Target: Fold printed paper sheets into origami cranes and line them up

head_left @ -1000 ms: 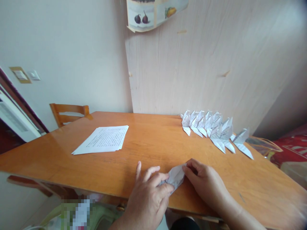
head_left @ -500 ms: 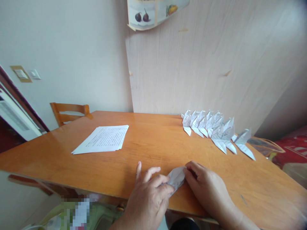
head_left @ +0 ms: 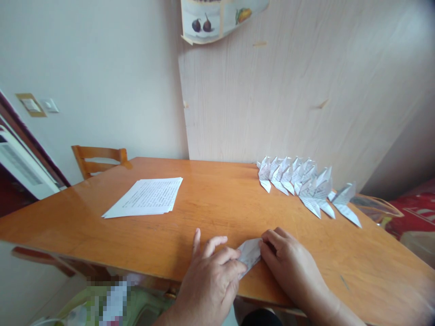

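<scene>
A small folded piece of paper (head_left: 250,253) lies at the front edge of the wooden table, between my two hands. My left hand (head_left: 214,271) grips its left end with thumb and forefinger side, while the other fingers stretch out over the table. My right hand (head_left: 290,260) pinches the paper's upper right corner, its fingers curled. Parts of the paper are hidden under the fingers of both hands.
Several folded paper pieces (head_left: 312,188) stand in rows at the back right of the table (head_left: 217,194). A stack of printed sheets (head_left: 146,197) lies at the left. Behind it is a wooden chair (head_left: 98,156). A red bag (head_left: 413,210) sits beyond the right edge.
The right hand's fingers have shifted slightly along the paper's right corner, and that corner sits a little lower. My left hand stays in place.
</scene>
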Demonstrator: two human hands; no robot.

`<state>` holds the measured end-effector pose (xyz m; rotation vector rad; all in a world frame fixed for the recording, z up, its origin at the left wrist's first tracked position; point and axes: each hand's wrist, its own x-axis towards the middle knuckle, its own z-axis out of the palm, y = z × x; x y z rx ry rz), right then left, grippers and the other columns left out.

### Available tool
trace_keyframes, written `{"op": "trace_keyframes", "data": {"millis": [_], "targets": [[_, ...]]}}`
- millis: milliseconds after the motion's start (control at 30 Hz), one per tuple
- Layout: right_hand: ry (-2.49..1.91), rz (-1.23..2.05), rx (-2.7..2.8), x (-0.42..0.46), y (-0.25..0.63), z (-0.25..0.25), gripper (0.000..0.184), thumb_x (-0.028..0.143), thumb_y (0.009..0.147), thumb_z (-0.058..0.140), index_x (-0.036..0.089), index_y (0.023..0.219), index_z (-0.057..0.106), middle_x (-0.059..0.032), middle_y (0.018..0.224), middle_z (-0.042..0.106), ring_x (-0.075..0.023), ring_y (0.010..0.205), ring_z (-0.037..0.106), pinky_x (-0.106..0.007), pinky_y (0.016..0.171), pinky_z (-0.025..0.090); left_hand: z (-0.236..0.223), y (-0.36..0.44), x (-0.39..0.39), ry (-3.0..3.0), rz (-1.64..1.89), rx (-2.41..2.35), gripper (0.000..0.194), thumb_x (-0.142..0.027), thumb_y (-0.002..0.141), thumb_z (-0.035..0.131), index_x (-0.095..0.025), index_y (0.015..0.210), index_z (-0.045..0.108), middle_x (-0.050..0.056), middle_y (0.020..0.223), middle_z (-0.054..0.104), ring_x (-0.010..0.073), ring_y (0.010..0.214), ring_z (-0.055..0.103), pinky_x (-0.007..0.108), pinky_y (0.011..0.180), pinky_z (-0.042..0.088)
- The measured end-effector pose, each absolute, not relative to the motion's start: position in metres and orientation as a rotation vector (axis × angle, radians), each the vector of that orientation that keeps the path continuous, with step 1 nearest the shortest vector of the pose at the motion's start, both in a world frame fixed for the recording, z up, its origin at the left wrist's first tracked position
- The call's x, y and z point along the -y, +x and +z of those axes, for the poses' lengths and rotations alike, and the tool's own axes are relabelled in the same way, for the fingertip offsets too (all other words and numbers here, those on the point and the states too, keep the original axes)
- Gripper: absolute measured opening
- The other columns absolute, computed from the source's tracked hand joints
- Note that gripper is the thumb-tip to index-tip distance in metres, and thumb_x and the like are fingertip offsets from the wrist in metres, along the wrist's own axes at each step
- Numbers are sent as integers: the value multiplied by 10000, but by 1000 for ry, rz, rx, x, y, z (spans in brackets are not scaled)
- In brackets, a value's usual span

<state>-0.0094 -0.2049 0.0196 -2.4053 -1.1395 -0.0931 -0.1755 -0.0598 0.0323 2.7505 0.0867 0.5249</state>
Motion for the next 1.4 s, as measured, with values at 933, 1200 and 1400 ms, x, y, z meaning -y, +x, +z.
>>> {"op": "trace_keyframes", "data": {"millis": [933, 1200, 1400], "targets": [[-2153, -609, 1921, 218, -33, 28, 444, 170, 883, 545, 301, 1302, 616, 34, 1362, 647, -329, 1419, 397, -598, 1193, 22, 29, -178, 62, 2727, 563, -98, 231, -159, 938, 551, -332, 1015, 684, -67, 1054, 716, 278, 1283, 483, 739, 1136, 15], [-2190, -781, 1917, 222, -39, 8, 458, 303, 928, 545, 210, 1376, 565, -64, 1386, 618, -354, 1275, 569, -628, 1196, -59, 30, -178, 61, 2705, 541, -91, 226, -199, 953, 546, -360, 1032, 684, -78, 1119, 714, 281, 1270, 480, 727, 1137, -22], [-2201, -654, 1865, 223, -42, 4, 489, 356, 954, 519, 222, 1425, 537, -87, 1404, 597, -361, 1304, 544, -655, 1152, 262, 30, -178, 61, 2700, 522, -106, 254, -211, 959, 529, -383, 1089, 665, -90, 1119, 711, 265, 1278, 468, 703, 1148, -23]]}}
